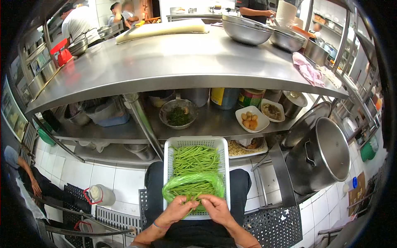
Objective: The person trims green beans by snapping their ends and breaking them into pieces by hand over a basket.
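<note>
Green beans (196, 160) held in white basket (167, 155), between thighs (242, 182).
Rim set apart from bench (186, 62); beans pinched by left hand (178, 209) and right hand (217, 208), grips narrow; rest slim, piled, partly bagged.

A commercial kitchen: steel mixing bowls (248, 37) sit on a long stainless-steel bench (165, 62), with chopped greens (178, 118) beneath it, a huge stockpot (306, 173) near its right end, and an aproned person (80, 24) beyond it.
</note>
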A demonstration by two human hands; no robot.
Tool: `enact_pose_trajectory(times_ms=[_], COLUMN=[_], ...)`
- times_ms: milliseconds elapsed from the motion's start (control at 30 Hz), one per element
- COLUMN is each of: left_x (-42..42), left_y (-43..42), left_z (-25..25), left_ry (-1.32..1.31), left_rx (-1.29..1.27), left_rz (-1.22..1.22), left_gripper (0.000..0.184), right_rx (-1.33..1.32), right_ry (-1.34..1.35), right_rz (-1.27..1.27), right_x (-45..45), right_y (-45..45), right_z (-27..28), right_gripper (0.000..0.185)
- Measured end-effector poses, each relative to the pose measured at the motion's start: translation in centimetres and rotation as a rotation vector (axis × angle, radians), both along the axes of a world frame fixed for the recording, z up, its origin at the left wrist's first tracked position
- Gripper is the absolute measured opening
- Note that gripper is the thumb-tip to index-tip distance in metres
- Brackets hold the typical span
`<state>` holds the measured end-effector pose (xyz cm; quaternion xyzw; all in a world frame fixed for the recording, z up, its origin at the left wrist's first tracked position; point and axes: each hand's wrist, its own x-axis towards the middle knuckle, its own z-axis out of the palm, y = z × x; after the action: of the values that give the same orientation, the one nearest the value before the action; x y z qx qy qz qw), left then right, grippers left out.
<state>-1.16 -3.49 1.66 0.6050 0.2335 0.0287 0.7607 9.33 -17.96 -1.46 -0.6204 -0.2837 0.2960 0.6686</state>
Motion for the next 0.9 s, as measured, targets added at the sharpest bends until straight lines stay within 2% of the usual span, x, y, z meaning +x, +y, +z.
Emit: enact_pose_trajectory(times_ms=[67,167,367,467,600,667,700,800,833,867,900], left_x=[-0.1,0.0,-0.4,-0.3,-0.3,-0.2,-0.5,-0.9,-0.9,-0.9,-0.7], left_y=[0.2,0.3,0.8,1.0,0.3,-0.3,-0.6,-0.9,-0.6,0.1,1.0], left_z=[-0.5,0.9,1.3,1.1,-0.5,-0.2,0.5,0.3,-0.1,-0.1,0.6], left_ry=[0.005,0.083,0.038,0.042,0.002,-0.044,-0.041,-0.001,-0.008,-0.081,-0.051], left_rx=[-0.081,-0.145,-0.249,-0.246,-0.032,0.103,0.049,-0.020,-0.221,-0.348,-0.332], left_rz=[0.027,0.097,0.115,0.101,0.051,-0.032,-0.101,-0.118,-0.051,0.000,0.026], left_gripper=[0.015,0.014,0.015,0.016,0.016,0.019,0.020,0.019,0.017,0.018,0.019], right_rx=[0.028,-0.024,-0.056,-0.068,-0.077,-0.107,-0.120,0.123,0.319,0.389,0.430], right_ry=[-0.180,-0.267,-0.405,-0.427,-0.448,-0.346,-0.296,0.400,0.675,0.712,0.797], right_rz=[0.056,0.053,0.039,0.047,-0.036,-0.099,-0.130,-0.112,-0.030,-0.033,-0.059], right_x=[0.1,0.2,0.3,0.2,0.1,-0.2,-0.2,0.7,1.5,1.9,2.3], right_y=[0.2,0.3,0.3,0.2,0.4,0.3,0.5,0.3,0.0,0.0,-0.1], right_z=[0.1,0.6,1.2,1.7,1.2,0.2,-0.3,-1.5,-0.9,-0.5,-0.7], right_gripper=[0.021,0.018,0.016,0.014,0.010,0.009,0.009,0.009,0.011,0.014,0.017])
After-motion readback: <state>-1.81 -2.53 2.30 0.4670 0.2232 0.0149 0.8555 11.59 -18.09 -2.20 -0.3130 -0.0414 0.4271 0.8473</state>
